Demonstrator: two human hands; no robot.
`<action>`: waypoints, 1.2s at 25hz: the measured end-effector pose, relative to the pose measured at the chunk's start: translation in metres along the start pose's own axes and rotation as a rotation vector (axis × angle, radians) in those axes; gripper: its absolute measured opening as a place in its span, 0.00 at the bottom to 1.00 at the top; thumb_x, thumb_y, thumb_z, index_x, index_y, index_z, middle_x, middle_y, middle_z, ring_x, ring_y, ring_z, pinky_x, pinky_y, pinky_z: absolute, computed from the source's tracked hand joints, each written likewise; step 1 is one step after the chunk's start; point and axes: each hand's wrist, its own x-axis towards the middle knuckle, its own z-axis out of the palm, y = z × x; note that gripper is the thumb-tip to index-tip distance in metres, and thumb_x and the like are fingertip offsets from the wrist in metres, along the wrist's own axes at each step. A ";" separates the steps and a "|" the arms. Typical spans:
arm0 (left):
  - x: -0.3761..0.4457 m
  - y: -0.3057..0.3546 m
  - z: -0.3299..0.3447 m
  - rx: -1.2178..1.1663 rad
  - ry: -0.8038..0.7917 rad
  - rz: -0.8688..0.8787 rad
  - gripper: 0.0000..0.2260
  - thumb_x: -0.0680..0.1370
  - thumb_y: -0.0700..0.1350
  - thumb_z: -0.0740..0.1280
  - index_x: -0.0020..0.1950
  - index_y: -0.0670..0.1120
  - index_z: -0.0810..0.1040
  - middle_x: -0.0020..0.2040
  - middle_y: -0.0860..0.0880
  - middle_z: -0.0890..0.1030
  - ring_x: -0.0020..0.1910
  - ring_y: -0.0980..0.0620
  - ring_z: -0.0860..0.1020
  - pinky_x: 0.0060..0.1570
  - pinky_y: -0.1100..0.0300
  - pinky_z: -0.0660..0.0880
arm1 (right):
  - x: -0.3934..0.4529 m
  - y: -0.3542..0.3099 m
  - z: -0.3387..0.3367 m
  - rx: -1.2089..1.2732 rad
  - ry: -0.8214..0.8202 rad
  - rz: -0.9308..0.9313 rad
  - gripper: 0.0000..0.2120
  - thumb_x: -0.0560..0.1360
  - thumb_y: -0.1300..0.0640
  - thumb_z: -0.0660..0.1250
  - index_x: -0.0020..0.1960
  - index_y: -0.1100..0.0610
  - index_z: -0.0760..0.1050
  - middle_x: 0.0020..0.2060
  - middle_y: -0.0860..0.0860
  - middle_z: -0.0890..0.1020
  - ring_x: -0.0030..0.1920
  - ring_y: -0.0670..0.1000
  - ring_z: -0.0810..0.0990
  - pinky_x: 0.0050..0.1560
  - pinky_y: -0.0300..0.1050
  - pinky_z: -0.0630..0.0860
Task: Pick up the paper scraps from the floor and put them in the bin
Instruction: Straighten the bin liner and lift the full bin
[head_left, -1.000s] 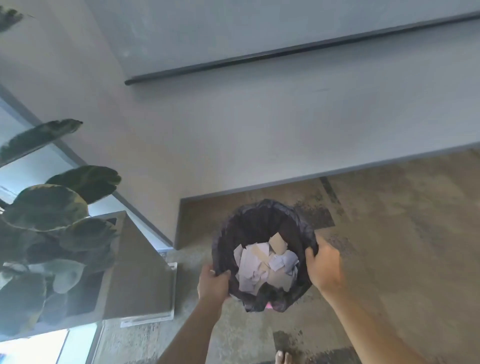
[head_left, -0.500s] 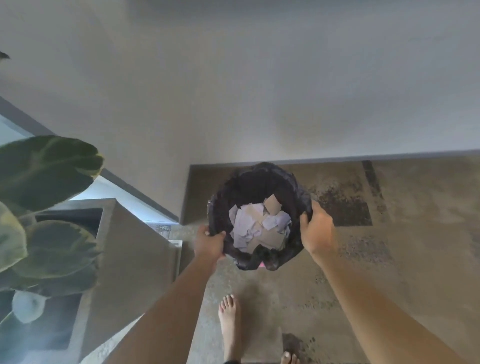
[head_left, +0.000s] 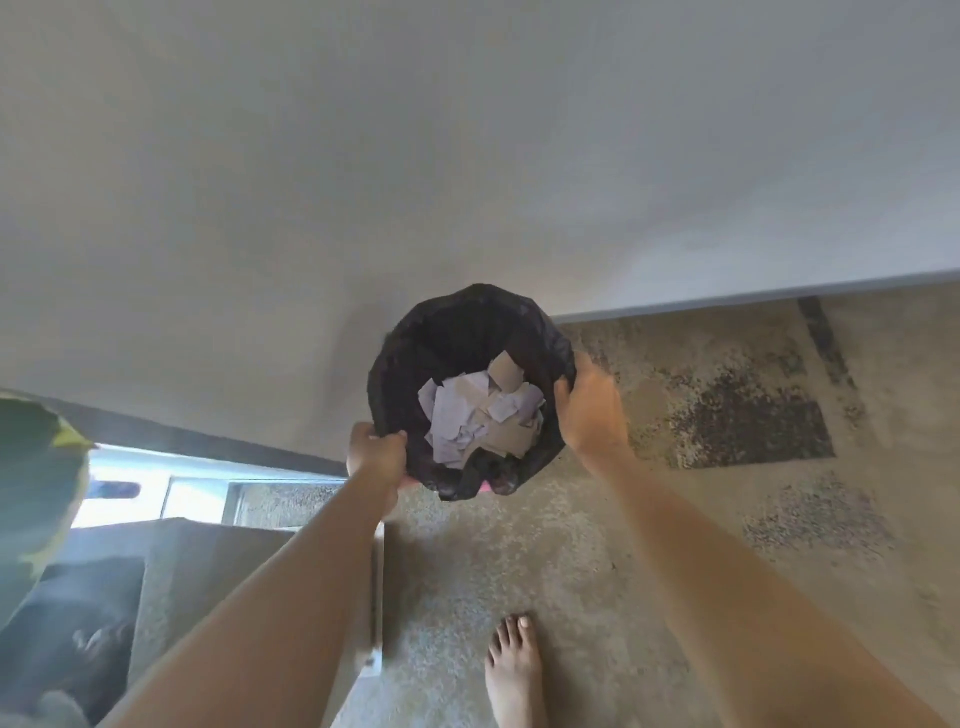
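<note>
Both our hands are on the bin, a small round one lined with a black bag, held out in front of us near the wall. Our left hand curls its fingers over the near-left rim and grips it; our right hand clasps the right side, thumb hooked over the edge, though blur hides how the other fingers lie. The paper scraps, pale lilac and beige pieces, sit heaped in the bottom of the liner. We see no loose scraps on the mottled carpet in this view, so we judge the collecting largely done and the step in hand to be carrying or placing the bin. Whether its base touches the floor we cannot tell, since the bag hides it. Our bare foot stands on the carpet below, and a grey planter box with a large leaf sits to our left. Next, we judge, comes setting the bin down level so nothing spills, then loosening both grips and checking the floor for strays.
</note>
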 end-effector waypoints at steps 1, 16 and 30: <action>0.014 0.003 -0.002 -0.008 -0.002 0.000 0.09 0.79 0.37 0.64 0.56 0.47 0.69 0.52 0.42 0.78 0.49 0.39 0.81 0.43 0.38 0.81 | 0.009 -0.004 0.012 -0.009 -0.007 -0.004 0.09 0.81 0.58 0.59 0.58 0.56 0.73 0.48 0.54 0.82 0.46 0.56 0.82 0.47 0.56 0.81; 0.081 -0.032 0.005 -0.127 0.107 -0.047 0.10 0.78 0.40 0.66 0.58 0.47 0.69 0.47 0.47 0.77 0.48 0.42 0.80 0.43 0.41 0.82 | 0.055 -0.017 0.087 -0.098 -0.110 -0.052 0.09 0.83 0.56 0.57 0.59 0.59 0.70 0.51 0.56 0.80 0.50 0.59 0.81 0.47 0.53 0.78; 0.018 -0.018 0.002 0.163 0.264 -0.011 0.19 0.78 0.36 0.58 0.69 0.43 0.69 0.60 0.39 0.77 0.56 0.39 0.78 0.54 0.47 0.77 | -0.005 -0.014 0.057 -0.175 -0.314 0.095 0.21 0.82 0.49 0.59 0.69 0.61 0.65 0.63 0.57 0.72 0.62 0.57 0.74 0.59 0.50 0.74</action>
